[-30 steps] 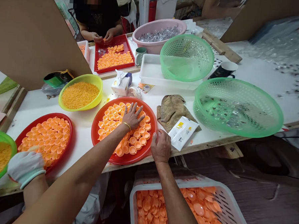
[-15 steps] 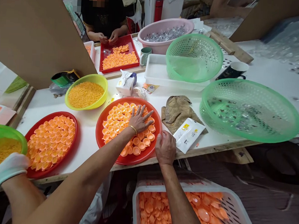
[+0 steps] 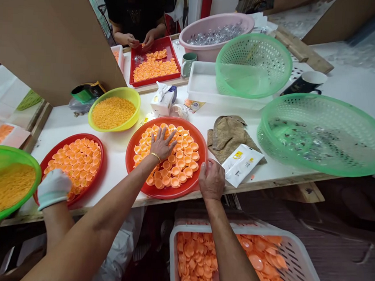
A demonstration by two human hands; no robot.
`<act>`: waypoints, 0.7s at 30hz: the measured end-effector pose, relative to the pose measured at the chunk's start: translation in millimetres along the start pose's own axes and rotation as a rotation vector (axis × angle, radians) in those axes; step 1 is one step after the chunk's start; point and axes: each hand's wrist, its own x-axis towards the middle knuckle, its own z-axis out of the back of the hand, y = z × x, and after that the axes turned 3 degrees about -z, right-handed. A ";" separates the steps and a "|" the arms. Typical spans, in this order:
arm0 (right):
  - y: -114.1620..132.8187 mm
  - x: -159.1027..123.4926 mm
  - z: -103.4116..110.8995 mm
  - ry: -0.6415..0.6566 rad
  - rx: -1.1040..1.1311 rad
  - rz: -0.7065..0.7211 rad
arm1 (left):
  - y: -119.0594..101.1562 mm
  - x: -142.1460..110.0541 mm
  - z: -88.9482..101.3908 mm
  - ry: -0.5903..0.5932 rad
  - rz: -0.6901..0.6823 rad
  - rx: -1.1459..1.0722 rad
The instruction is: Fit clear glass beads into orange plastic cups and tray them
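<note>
My left hand (image 3: 162, 145), a bracelet at its wrist, is open with fingers spread over the small orange plastic cups (image 3: 175, 182). The palm appears to rest on them. Many of these cups lie side by side, mostly hollow side up, in a round red tray (image 3: 166, 194). At the tray's right rim, my right hand (image 3: 212, 178) is closed, thumb along the edge and fingers curled; the fingertips are partly hidden. Below my right forearm, a white plastic basket (image 3: 297, 251) holds a heap of loose orange pieces (image 3: 196, 260).
A co-worker's gloved hand (image 3: 54, 186) is over a second red tray (image 3: 101, 152) of cups at left. Yellow (image 3: 135, 112) and green (image 3: 37, 166) bowls hold small orange-yellow pieces. Right stand a brown cloth (image 3: 228, 134), white packet (image 3: 241, 164) and green colander (image 3: 324, 166). Another person works opposite.
My left hand has swept left across the cups, and some have shifted. My right hand stays at the tray's rim. The co-worker's gloved hand has moved right over the second tray. The view has shifted slightly.
</note>
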 end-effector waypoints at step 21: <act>1.5 -0.7 -0.1 -0.010 -0.018 0.009 | -21.4 -98.9 -25.5 -0.034 -0.120 0.084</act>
